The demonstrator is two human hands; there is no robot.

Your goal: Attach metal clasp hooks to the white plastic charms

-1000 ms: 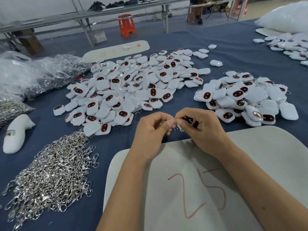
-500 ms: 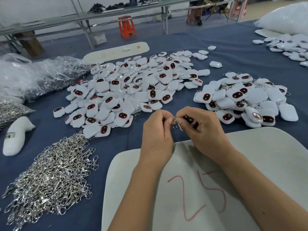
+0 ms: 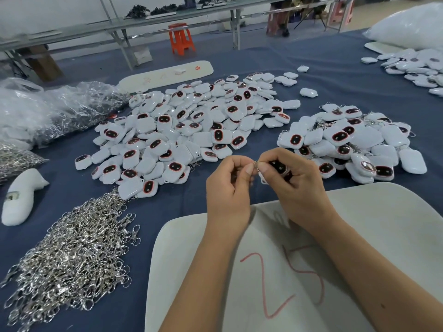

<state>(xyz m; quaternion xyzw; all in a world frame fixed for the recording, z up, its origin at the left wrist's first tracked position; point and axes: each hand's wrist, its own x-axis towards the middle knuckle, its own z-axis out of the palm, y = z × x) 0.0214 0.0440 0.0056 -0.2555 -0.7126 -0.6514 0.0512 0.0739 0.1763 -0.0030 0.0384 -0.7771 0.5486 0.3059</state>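
A: Where is the charm being worked on?

B: Just right of the frame's centre. The right hand (image 3: 296, 185) has its fingers curled round a white charm (image 3: 278, 167) with a dark, red-rimmed face, mostly hidden in the grip. The left hand (image 3: 230, 188) pinches a small metal clasp hook (image 3: 256, 165) between thumb and fingertips, right where the two hands meet. The hook is too small to tell how far it is joined.

A: And under the hands?

B: A pale board (image 3: 383, 236) at the lower right, with "25" written on it in red, lying on the blue surface (image 3: 335, 87).

A: The stock?

B: A broad pile of loose charms (image 3: 191, 130) sits above and left of the hands. A smaller heap of charms (image 3: 347, 142) lies to the right of centre, with metal rings showing among them. A mound of silver hooks (image 3: 72, 255) fills the lower left.

A: Anything further out?

B: Clear plastic bags (image 3: 48, 111) at the upper left, a white moulded piece (image 3: 21, 197) at the left edge, more charms (image 3: 419, 68) at the upper right, and an orange stool (image 3: 181, 38) on the floor beyond.
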